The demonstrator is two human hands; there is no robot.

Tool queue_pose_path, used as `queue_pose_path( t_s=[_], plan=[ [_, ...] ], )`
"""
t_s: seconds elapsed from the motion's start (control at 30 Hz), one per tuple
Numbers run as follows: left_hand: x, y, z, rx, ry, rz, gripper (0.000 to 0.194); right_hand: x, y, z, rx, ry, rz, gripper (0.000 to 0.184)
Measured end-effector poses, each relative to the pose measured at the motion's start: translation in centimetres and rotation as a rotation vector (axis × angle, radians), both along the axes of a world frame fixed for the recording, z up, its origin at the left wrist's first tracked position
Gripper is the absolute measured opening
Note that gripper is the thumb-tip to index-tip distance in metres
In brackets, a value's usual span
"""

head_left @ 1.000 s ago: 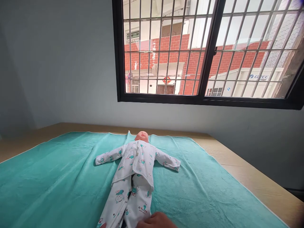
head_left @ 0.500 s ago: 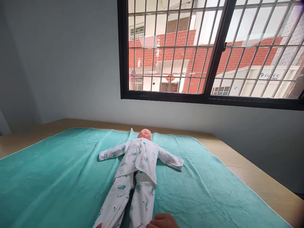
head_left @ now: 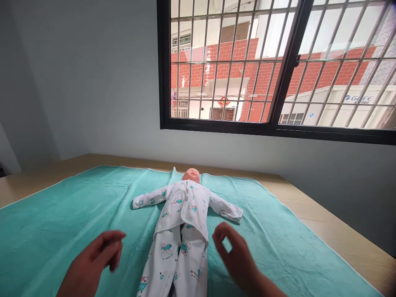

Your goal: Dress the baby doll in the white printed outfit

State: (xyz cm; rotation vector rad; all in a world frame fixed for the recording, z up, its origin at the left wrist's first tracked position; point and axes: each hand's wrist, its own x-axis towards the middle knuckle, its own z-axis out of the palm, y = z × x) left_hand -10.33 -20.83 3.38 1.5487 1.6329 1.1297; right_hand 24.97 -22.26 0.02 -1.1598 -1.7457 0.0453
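Observation:
A baby doll (head_left: 192, 175) lies on its back, dressed in a white printed jacket (head_left: 188, 206) and matching trousers (head_left: 192, 264). Its sleeves stretch out to both sides, and its feet are cut off by the lower edge. To the left of the trousers my left hand (head_left: 94, 260) hovers over the blanket, empty, its fingers loosely bent and apart. My right hand (head_left: 235, 251) is just right of the jacket hem; thumb and forefinger meet in a loop, with nothing between them. Neither hand appears to touch the doll.
Under the doll a teal blanket (head_left: 77, 214) with soft creases covers most of a wooden tabletop (head_left: 324, 218). Behind it stands a grey wall (head_left: 93, 82) with a black-framed, barred window (head_left: 216, 126).
Both hands have risen into view from the bottom edge, where they were at the trouser legs, and are now apart from them. The trouser legs lie straighter and closer together.

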Motion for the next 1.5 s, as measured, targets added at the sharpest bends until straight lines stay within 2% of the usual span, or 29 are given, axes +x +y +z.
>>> queue_pose_path(
  t_s=[0.03, 0.07, 0.1, 0.17, 0.23, 0.3, 0.37, 0.53, 0.67, 0.83, 0.93, 1.07, 1.23, 1.5],
  plan=[
    [0.1, 2.2, 0.7, -0.024, -0.045, 0.013, 0.041, 1.6, 0.7, 0.6, -0.06, 0.041, -0.12, 0.015],
    [0.2, 4.6, 1.1, -0.015, -0.074, 0.078, 0.043, 3.3, 1.4, 1.0, -0.129, 0.063, -0.241, 0.018],
    [0.4, 6.9, 1.3, -0.015, -0.081, 0.084, 0.043, 5.2, 2.2, 1.1, -0.187, 0.087, -0.365, 0.025],
    [0.6, 11.5, 0.9, -0.056, 0.011, 0.102, 0.045, 8.8, 3.4, 0.7, -0.303, 0.095, -0.526, 0.038],
    [0.8, 15.4, -0.2, -0.086, 0.252, 0.179, 0.049, 11.5, 4.1, 0.0, -0.45, 0.098, -0.57, 0.045],
    [0.8, 18.3, -1.5, -0.113, 0.341, 0.226, 0.048, 12.8, 4.5, -0.7, -0.545, 0.112, -0.543, 0.049],
    [0.9, 20.0, -2.5, -0.107, 0.372, 0.233, 0.044, 13.2, 4.8, -1.2, -0.563, 0.109, -0.491, 0.053],
    [1.0, 20.8, -4.1, -0.035, 0.381, 0.186, 0.035, 12.7, 5.1, -1.8, -0.533, 0.061, -0.428, 0.049],
    [0.2, 21.3, -4.9, 0.033, 0.231, 0.172, 0.03, 12.5, 5.2, -1.8, -0.467, 0.039, -0.428, 0.041],
    [-0.6, 21.5, -4.3, 0.1, 0.035, 0.259, 0.023, 13.8, 5.2, -1.6, -0.377, 0.13, -0.517, 0.04],
    [-0.9, 21.4, -3.7, 0.094, -0.017, 0.275, 0.021, 14.7, 5.2, -1.4, -0.403, 0.128, -0.565, 0.041],
    [-0.7, 21.3, -4.0, 0.057, 0.082, 0.22, 0.017, 14.8, 5.3, -1.5, -0.493, 0.072, -0.563, 0.042],
    [0.0, 21.1, -4.6, 0.061, 0.28, 0.15, 0.027, 14.5, 5.6, -2.0, -0.43, 0.006, -0.597, 0.04],
    [0.2, 20.6, -4.8, 0.113, 0.34, 0.14, 0.033, 13.7, 5.1, -1.1, -0.444, 0.003, -0.599, 0.032]
  ],
)
